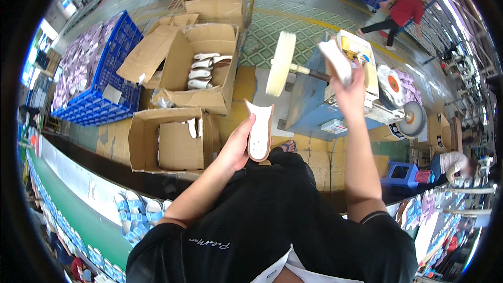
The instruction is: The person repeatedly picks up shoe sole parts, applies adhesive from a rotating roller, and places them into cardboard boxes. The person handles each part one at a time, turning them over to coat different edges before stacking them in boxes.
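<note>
Green and yellow factory floor spreads below, with a blue buffing machine [314, 99] and its pale wheel [280, 64] ahead. Open cardboard boxes [201, 68] at left hold white insoles; a blue crate [107, 81] holds purple ones. Left hand [238, 144] clasps an insole [260, 132] upright by its edge. Right hand [350, 86], raised beside the wheel, grips another sole [336, 60].

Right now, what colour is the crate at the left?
Blue, seen in the head view: the plastic crate holds pale purple soles.
</note>
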